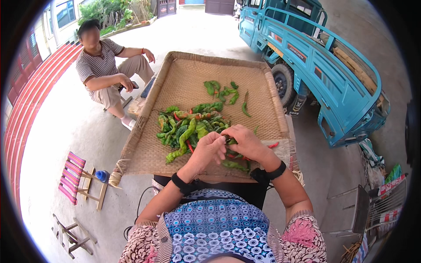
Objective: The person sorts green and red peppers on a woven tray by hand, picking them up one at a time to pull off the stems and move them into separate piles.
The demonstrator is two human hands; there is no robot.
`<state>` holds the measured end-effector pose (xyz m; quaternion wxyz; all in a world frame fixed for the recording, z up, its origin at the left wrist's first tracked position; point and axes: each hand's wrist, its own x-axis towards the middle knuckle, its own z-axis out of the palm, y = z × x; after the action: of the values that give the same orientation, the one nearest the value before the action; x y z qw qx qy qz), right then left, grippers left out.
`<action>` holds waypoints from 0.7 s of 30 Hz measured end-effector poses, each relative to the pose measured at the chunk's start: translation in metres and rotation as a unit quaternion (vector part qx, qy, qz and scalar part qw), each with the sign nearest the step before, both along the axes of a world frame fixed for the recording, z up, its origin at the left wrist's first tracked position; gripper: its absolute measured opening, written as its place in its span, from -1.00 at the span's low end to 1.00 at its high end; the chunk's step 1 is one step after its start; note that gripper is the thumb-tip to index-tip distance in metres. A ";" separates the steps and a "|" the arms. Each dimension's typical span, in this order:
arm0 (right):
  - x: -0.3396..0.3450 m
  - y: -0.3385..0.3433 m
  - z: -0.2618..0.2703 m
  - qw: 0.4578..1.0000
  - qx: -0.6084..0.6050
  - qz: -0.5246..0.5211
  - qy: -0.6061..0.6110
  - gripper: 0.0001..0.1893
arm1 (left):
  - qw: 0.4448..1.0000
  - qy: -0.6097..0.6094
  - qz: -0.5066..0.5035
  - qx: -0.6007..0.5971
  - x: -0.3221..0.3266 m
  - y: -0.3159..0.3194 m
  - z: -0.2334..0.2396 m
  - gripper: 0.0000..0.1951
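My left hand (210, 146) and my right hand (246, 142) meet over the near side of a woven wicker tray (194, 74). Between them is a small dark green chili pepper (232, 141), mostly hidden by my fingers. The right hand grips it, and the left thumb and fingertips pinch at its end. Just left of and beyond my hands lies a heap of wrinkled green chili peppers (184, 131) with some red ones mixed in. Under my hands lies another green pepper (235, 165). A red pepper (273, 145) rests near the tray's right edge.
Several green peppers (213, 88) lie apart farther up the tray. A person (105, 65) sits beyond its left side, holding a phone. At right stands a blue cargo tricycle (329, 75). A striped folding stool (73, 177) and a blue-lidded container (102, 176) are at lower left.
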<state>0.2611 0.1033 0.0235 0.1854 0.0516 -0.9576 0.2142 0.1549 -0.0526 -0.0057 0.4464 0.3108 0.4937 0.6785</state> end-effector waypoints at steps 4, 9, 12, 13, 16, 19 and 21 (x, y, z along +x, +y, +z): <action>0.005 0.010 -0.010 0.998 -0.030 -0.045 0.017 -0.55 | 0.999 0.000 0.031 0.026 -0.004 -0.001 0.002 -0.80; 0.018 0.022 -0.010 0.991 -0.072 -0.097 -0.049 -0.46 | 0.993 -0.006 0.092 0.078 -0.007 -0.001 0.004 -0.83; 0.017 0.008 -0.001 0.992 -0.008 -0.129 0.006 -0.42 | 0.992 -0.014 0.105 0.070 -0.006 0.000 0.005 -0.83; 0.014 0.002 0.005 0.991 -0.039 -0.103 0.072 -0.44 | 0.992 -0.014 0.103 0.068 -0.006 0.001 0.004 -0.83; 0.010 0.000 0.015 0.993 -0.043 -0.049 0.096 -0.51 | 0.994 0.005 0.086 0.070 -0.009 0.001 -0.004 -0.82; 0.005 0.008 0.015 0.998 -0.049 -0.034 0.037 -0.64 | 0.996 0.028 0.047 0.076 -0.007 0.000 -0.002 -0.82; 0.002 0.018 0.020 0.998 -0.051 -0.023 0.019 -0.64 | 0.994 -0.021 0.067 0.079 -0.003 -0.001 0.006 -0.82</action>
<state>0.2633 0.1209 0.0434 0.2109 0.0238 -0.9426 0.2578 0.1515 -0.0531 0.0005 0.3838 0.2971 0.4491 0.7502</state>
